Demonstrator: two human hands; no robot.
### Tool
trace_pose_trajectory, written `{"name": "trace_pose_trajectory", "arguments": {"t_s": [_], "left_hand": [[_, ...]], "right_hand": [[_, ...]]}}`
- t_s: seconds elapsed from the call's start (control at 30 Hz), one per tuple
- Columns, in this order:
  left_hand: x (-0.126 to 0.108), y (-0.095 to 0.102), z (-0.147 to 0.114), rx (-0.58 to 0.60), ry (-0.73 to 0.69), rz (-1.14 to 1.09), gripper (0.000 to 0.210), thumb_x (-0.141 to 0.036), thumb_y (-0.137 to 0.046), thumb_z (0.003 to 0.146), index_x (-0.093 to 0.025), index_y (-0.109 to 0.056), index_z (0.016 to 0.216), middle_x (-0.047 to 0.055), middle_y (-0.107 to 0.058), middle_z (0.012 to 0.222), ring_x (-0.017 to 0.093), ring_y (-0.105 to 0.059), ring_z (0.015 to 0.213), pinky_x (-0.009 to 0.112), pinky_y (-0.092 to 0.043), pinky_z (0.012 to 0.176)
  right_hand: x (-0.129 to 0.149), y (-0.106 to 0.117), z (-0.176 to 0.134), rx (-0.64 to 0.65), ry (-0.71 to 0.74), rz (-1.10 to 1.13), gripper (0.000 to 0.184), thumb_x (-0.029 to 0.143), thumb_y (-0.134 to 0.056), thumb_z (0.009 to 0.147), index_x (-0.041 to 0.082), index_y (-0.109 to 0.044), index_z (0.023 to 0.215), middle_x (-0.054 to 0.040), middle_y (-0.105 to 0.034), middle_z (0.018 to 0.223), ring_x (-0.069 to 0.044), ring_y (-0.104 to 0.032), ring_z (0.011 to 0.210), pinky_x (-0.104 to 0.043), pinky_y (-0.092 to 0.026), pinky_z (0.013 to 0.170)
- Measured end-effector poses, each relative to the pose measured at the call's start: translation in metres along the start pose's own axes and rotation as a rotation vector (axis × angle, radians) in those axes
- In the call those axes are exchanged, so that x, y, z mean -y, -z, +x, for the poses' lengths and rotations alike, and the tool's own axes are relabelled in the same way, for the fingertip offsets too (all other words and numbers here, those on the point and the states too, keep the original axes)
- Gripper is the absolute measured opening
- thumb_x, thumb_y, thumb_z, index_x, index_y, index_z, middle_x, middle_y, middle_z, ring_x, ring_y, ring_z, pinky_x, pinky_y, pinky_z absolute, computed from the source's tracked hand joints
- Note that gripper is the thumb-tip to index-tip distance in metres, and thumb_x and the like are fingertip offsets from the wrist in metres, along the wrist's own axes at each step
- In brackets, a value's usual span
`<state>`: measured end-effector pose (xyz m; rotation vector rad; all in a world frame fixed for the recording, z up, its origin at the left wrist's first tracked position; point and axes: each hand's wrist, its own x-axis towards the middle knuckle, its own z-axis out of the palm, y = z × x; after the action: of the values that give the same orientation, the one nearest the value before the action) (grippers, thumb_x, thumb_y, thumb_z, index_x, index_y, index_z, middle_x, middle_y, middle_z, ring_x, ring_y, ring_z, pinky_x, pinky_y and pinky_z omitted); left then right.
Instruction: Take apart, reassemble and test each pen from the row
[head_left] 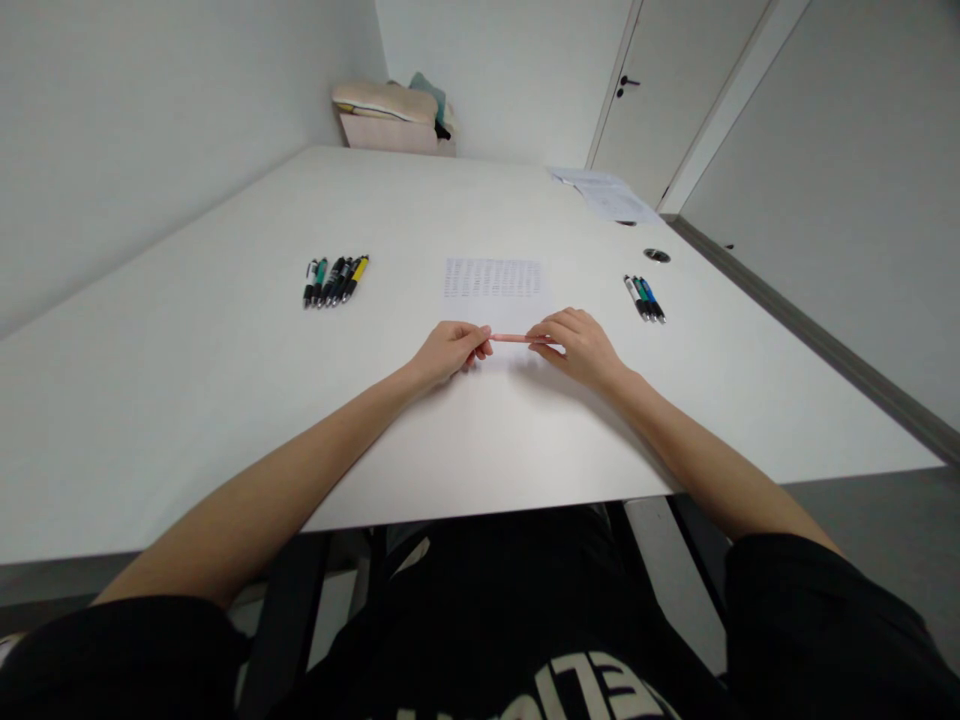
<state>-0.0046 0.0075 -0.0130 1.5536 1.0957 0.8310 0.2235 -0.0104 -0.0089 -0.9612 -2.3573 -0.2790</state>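
A slim pink pen [511, 338] is held level between both hands, above a printed sheet of paper [493, 280] on the table. My left hand [451, 352] pinches its left end between thumb and fingers. At the other end, the fingers of my right hand [576, 345] close around the pen and hide its tip. The lower part of the sheet lies beneath the hands, partly covered by them; rows of small print show on its upper part.
On the white table [225, 400], several pens [335, 281] lie side by side at the left. Another group of pens [645, 299] lies at the right. Farther back are loose papers [606, 193] and a round metal table fitting [657, 256]. The near table edge runs before my body.
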Motion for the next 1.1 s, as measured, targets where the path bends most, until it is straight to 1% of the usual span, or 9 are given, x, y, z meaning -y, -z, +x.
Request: {"name": "trace_pose_trajectory", "arguments": {"t_s": [0.13, 0.23, 0.37, 0.47, 0.53, 0.63, 0.7, 0.9, 1.1], "left_hand": [[-0.001, 0.0, -0.001, 0.021, -0.013, 0.029, 0.03, -0.039, -0.056, 0.076, -0.013, -0.062, 0.061, 0.002, -0.056, 0.057, 0.006, -0.042, 0.042, 0.02, -0.031, 0.039], [-0.001, 0.002, -0.001, 0.016, -0.028, 0.078, 0.026, -0.037, -0.055, 0.075, -0.014, -0.063, 0.066, 0.001, -0.055, 0.058, 0.006, -0.043, 0.043, 0.019, -0.029, 0.038], [-0.004, 0.004, -0.002, 0.008, -0.007, 0.143, 0.022, -0.033, -0.054, 0.075, -0.014, -0.063, 0.071, -0.001, -0.052, 0.054, 0.007, -0.041, 0.04, 0.02, -0.029, 0.036], [-0.008, 0.005, -0.004, 0.015, -0.034, 0.216, 0.02, -0.032, -0.055, 0.074, -0.014, -0.064, 0.072, -0.002, -0.051, 0.052, 0.007, -0.041, 0.039, 0.02, -0.031, 0.038], [-0.009, 0.007, -0.005, 0.02, -0.096, 0.277, 0.021, -0.033, -0.057, 0.073, -0.014, -0.065, 0.073, -0.001, -0.054, 0.053, 0.007, -0.044, 0.042, 0.021, -0.033, 0.042], [-0.009, 0.009, -0.006, 0.013, -0.239, 0.38, 0.021, -0.034, -0.058, 0.074, -0.014, -0.066, 0.075, 0.001, -0.06, 0.062, 0.009, -0.051, 0.053, 0.021, -0.038, 0.051], [-0.009, 0.01, -0.007, -0.009, -0.335, 0.451, 0.019, -0.032, -0.059, 0.074, -0.015, -0.066, 0.074, 0.002, -0.062, 0.067, 0.01, -0.053, 0.059, 0.021, -0.04, 0.055], [-0.008, 0.011, -0.008, -0.047, -0.605, 0.657, 0.014, -0.025, -0.057, 0.077, -0.015, -0.065, 0.074, 0.001, -0.06, 0.069, 0.01, -0.05, 0.059, 0.022, -0.038, 0.058], [-0.008, 0.011, -0.011, -0.071, -0.79, 0.851, 0.018, -0.022, -0.05, 0.082, -0.015, -0.065, 0.078, 0.005, -0.061, 0.077, 0.012, -0.053, 0.067, 0.022, -0.039, 0.061]], "right_hand": [[0.0, -0.001, 0.0, -0.011, 0.01, -0.012, 0.018, 0.031, -0.048, 0.088, 0.02, -0.062, 0.09, -0.0059, -0.064, 0.082, -0.018, -0.053, 0.077, -0.031, -0.036, 0.068], [0.001, -0.001, 0.0, 0.002, 0.0, -0.009, 0.019, 0.032, -0.048, 0.088, 0.02, -0.062, 0.09, -0.0061, -0.064, 0.082, -0.018, -0.053, 0.078, -0.031, -0.036, 0.068], [0.001, -0.001, 0.0, 0.004, -0.009, -0.021, 0.022, 0.033, -0.046, 0.089, 0.02, -0.063, 0.093, -0.0063, -0.065, 0.084, -0.018, -0.053, 0.078, -0.031, -0.036, 0.068], [0.001, -0.001, 0.0, -0.002, -0.012, -0.054, 0.026, 0.034, -0.043, 0.091, 0.019, -0.063, 0.094, -0.0065, -0.066, 0.086, -0.018, -0.054, 0.079, -0.031, -0.035, 0.067], [0.002, -0.001, 0.0, 0.01, -0.027, -0.066, 0.028, 0.035, -0.041, 0.091, 0.018, -0.064, 0.094, -0.0068, -0.067, 0.087, -0.018, -0.054, 0.079, -0.031, -0.035, 0.067], [0.003, 0.0, 0.0, 0.043, -0.053, -0.084, 0.03, 0.035, -0.039, 0.092, 0.018, -0.064, 0.095, -0.007, -0.067, 0.088, -0.018, -0.054, 0.08, -0.032, -0.034, 0.068], [0.004, 0.0, 0.0, 0.059, -0.057, -0.108, 0.032, 0.036, -0.038, 0.093, 0.018, -0.064, 0.094, -0.0068, -0.067, 0.086, -0.018, -0.053, 0.08, -0.031, -0.033, 0.068], [0.002, -0.002, 0.0, 0.097, -0.055, -0.142, 0.034, 0.033, -0.035, 0.094, 0.017, -0.064, 0.092, -0.007, -0.067, 0.083, -0.018, -0.052, 0.079, -0.031, -0.032, 0.07], [0.003, -0.002, 0.0, 0.15, -0.076, -0.151, 0.034, 0.031, -0.033, 0.094, 0.016, -0.064, 0.092, -0.0081, -0.066, 0.082, -0.018, -0.051, 0.078, -0.03, -0.031, 0.068]]}}
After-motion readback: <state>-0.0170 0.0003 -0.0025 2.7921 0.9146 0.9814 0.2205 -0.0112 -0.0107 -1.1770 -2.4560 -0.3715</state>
